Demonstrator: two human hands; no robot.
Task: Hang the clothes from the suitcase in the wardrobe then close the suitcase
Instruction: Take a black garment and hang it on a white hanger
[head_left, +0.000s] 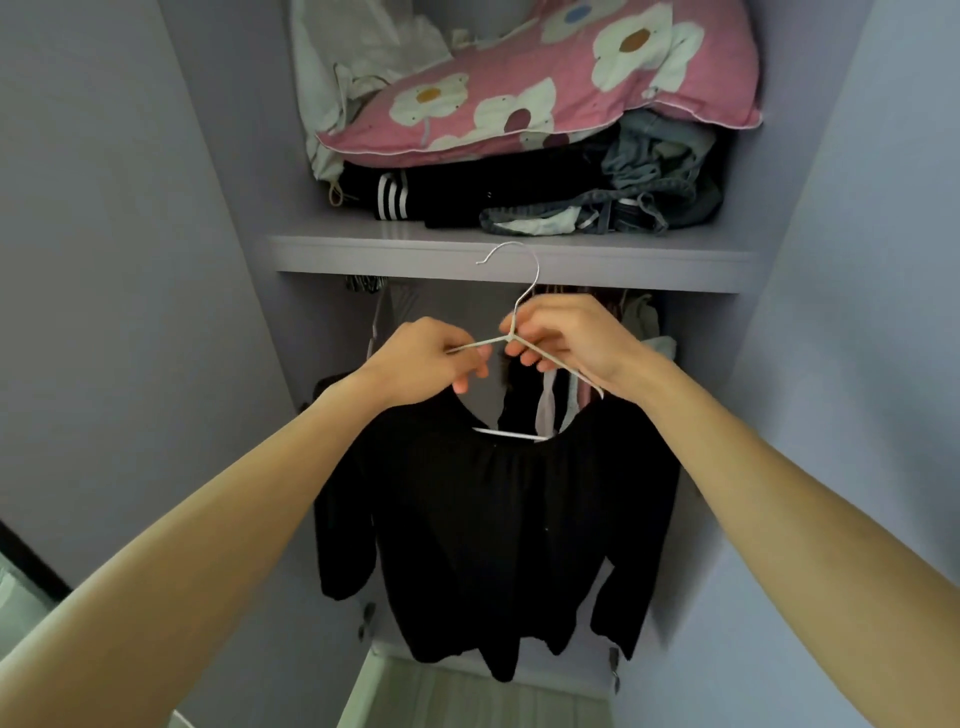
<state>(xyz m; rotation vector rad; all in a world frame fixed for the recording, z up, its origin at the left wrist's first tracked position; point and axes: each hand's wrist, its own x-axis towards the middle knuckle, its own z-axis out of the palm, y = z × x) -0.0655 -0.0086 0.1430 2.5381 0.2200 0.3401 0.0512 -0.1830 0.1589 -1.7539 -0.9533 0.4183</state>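
Right at the neck of the white wire hanger (511, 334), both hands are curled in tight. The left hand (431, 361) pinches the hanger's left arm between thumb and fingertips. The right hand (566, 338) has its fingers (524, 358) wrapped round the right arm, just below the hook.

A black top (493, 519) is already threaded on, with the neckline over the hanger's shoulders and the sleeves and hem hanging loose below. So that bit looks done.

The hook isn't on anything though. It's up in the air in front of the edge of the wardrobe shelf (363, 252). The rail must be under there, but I can't actually see it. A few other garments (550, 400) hang behind, showing through the neckline.

Up on the shelf there's a pink flowery pillow (545, 88) on a pile of folded dark clothes (467, 192).

My read is that this top is one hook-over away from finished. The suitcase isn't in shot at all, so I've no idea how many clothes are left in it. Closing it has yet to happen, I'd guess.
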